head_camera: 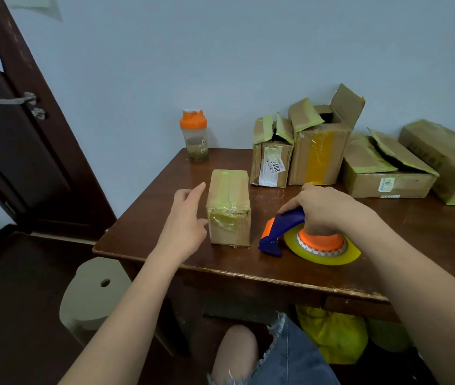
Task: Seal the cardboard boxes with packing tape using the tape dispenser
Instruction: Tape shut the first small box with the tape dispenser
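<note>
Head view: my two hands at the dark brown wooden table (165, 218).

My right hand (329, 207) grips the blue and orange tape dispenser (284, 232), which lies on the table with its yellow tape roll (323, 254). My left hand (184, 220) is loose, fingers out, just beside the small taped cardboard box (229, 207) (it stands upright). Four open cardboard boxes (318, 154) sit near the wall, by an orange-lidded clear plastic bottle (194, 137).

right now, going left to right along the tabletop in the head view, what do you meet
orange-lidded shaker bottle → small taped cardboard box → open box with the 3408 label → blue and orange tape dispenser → flat open box with a green sticker
</note>
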Available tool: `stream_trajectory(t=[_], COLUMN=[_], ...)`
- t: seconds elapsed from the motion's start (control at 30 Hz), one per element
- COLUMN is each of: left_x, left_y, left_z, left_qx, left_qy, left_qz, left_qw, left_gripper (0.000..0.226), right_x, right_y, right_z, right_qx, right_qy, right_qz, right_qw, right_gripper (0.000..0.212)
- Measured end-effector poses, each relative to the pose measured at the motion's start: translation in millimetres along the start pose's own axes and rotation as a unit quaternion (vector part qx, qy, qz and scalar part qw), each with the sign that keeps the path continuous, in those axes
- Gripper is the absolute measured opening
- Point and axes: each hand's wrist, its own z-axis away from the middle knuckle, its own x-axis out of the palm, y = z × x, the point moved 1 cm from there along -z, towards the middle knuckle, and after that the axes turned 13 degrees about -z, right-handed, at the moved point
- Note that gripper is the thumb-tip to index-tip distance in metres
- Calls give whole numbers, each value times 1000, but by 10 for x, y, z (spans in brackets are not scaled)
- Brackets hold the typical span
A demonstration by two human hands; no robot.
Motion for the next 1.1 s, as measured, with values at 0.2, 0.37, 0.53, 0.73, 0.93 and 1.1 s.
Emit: stream_trajectory(t=[0.2, 0.37, 0.53, 0.73, 0.93, 1.1], left_x=[-133, 88, 496, 623, 572, 593], left_y=[190, 275, 442, 606, 617, 594], left_z=[20, 35, 160, 237, 263, 267], left_qx=[1, -105, -222, -274, -267, -297], left_qy=[-3, -290, -377, -370, -320, -294], left_qz=[-1, 200, 421, 621, 650, 663], left_qw=[1000, 930, 794, 634, 635, 621], left_gripper=[21, 27, 37, 28, 21, 17], right_x=[-47, -388, -447, -421, -417, -359], right_y=[-77, 25, 148, 152, 171, 181], right_z=[7, 145, 279, 405, 478, 466], right_qx=[-11, -32, -53, -79, -94, -91], right_qy=[-12, 17, 17, 6, -3, -8], right_qz=[9, -5, -52, -85, -104, -124], right_qw=[1000, 999, 997, 993, 990, 988], right_gripper=[60, 64, 69, 69, 73, 77])
